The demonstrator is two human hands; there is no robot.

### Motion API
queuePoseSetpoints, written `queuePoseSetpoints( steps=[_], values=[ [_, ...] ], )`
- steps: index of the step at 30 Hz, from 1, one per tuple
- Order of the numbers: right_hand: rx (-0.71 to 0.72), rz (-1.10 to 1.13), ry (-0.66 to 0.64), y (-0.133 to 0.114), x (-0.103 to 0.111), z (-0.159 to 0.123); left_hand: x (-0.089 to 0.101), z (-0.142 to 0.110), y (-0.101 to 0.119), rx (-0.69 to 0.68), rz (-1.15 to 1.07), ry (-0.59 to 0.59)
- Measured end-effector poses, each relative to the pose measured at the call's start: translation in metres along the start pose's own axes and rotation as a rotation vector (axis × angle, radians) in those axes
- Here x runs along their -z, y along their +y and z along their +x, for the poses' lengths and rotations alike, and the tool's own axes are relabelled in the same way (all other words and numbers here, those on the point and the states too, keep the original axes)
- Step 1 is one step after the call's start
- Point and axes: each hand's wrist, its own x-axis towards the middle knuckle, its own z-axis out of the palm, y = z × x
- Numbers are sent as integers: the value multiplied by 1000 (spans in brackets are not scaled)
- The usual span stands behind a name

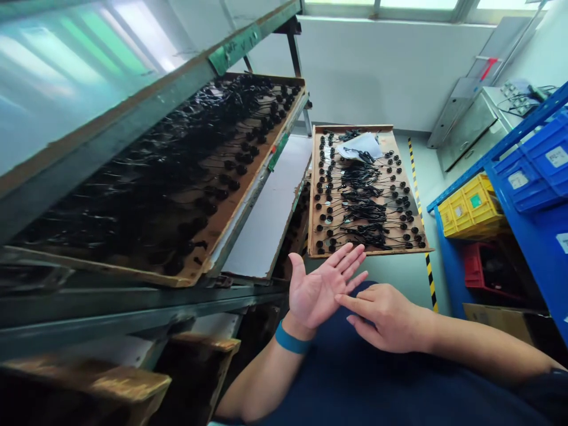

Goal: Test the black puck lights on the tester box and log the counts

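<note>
My left hand (320,284) is held palm up with its fingers stretched out and nothing in it; a blue band sits on its wrist. My right hand (385,316) hovers beside it, index finger pointing and touching the left palm, the other fingers loosely curled, holding nothing I can see. Just beyond the hands lies a wooden tray (318,248) carrying several small black round parts with black wires (361,204) and a white sheet (361,144).
A metal rack on the left holds a tilted wooden tray (248,183) full of the same black wired parts, with more trays below. Blue (535,168), yellow (473,207) and red (483,266) bins stand on blue shelving at right. A yellow-black floor stripe (428,266) runs past the tray.
</note>
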Motion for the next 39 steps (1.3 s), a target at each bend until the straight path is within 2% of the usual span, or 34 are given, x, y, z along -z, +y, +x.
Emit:
queuePoseSetpoints(
  steps=[11,22,31,39],
  values=[
    [-16,-2,71,-4,-7,-2,-2,-4,3,16,20,0],
    [6,1,7,-10,0,1,1,-1,-3,53,29,-20],
    [-31,1,159,2,-1,-1,1,5,-4,54,31,-1],
    [-17,2,149,4,1,-3,0,7,0,37,22,3]
  ],
)
